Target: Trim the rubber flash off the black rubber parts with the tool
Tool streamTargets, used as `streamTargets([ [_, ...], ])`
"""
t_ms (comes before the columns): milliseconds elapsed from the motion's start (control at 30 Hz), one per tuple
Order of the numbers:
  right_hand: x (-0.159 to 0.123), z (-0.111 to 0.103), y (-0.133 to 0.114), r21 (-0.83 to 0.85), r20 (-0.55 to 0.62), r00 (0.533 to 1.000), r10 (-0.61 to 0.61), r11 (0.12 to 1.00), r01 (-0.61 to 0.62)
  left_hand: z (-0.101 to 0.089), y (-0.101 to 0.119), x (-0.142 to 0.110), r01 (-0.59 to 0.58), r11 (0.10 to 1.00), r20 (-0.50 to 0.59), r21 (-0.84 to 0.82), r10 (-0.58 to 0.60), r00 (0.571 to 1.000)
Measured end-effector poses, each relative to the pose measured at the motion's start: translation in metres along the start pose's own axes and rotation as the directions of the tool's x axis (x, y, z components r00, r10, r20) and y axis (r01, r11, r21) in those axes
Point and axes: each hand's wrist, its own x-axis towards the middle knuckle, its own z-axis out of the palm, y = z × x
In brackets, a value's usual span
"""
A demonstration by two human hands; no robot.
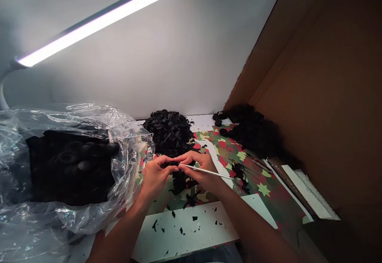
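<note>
My left hand (155,175) and my right hand (204,171) meet over the patterned table cover, fingertips nearly touching. Pinched in the left fingers is a small black piece (170,163), mostly covered by them. A thin white stick (211,172) runs from the right fingers toward the lower right; its inner end lies at the black piece. The right fingers are closed on the stick and also seem to touch the black piece. Below the hands lie loose black scraps (179,183).
A clear plastic bag (125,135) with black round pieces (85,165) fills the left. Behind the hands is a heap of black flakes (168,129). A black fluffy pile (256,135) sits back right, near tweezers (258,162). A white board (185,231) lies in front, and a lamp (101,22) hangs above.
</note>
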Motion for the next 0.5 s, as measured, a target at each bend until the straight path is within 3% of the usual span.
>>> streamTargets([
  [300, -0.001, -0.005, 0.005, -0.138, 0.032, 0.999, -0.042, 0.989, 0.046, 0.001, -0.002, 0.001, 0.004, 0.999, 0.006, 0.051, -0.004, 1.000],
  [500, -0.003, 0.003, 0.019, -0.294, 0.043, 0.979, -0.197, 0.935, 0.201, 0.002, -0.004, 0.000, -0.021, 0.998, 0.003, 0.058, 0.021, 1.000],
])
